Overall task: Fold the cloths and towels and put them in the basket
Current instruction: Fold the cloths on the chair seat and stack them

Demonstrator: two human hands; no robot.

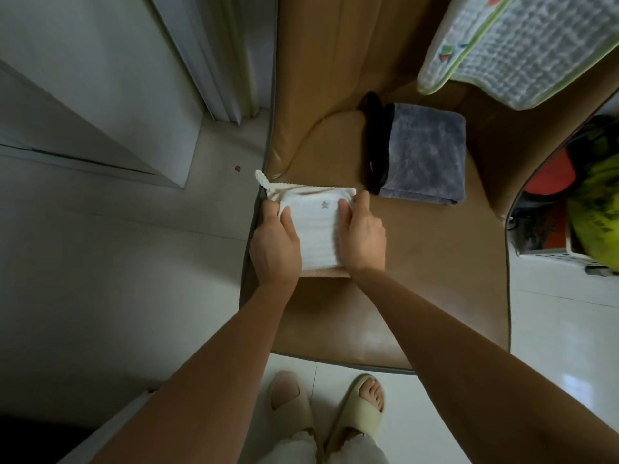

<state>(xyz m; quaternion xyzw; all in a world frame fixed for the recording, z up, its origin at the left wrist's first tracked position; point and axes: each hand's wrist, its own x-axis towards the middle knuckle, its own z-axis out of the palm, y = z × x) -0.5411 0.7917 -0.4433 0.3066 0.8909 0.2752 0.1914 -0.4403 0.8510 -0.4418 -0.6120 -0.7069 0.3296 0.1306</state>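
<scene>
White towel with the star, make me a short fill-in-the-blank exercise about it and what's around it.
1. Both the left hand and the right hand grip the white towel, which bears a small grey ____.
2. The folded grey towel lies on a ____ cloth.
3. The person's feet wear ____.

Missing words: star; black; slippers

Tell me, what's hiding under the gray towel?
A black cloth lies under the folded gray towel, sticking out along its left side. Both rest on the tan cushion. How far the black cloth reaches underneath is covered.
</scene>
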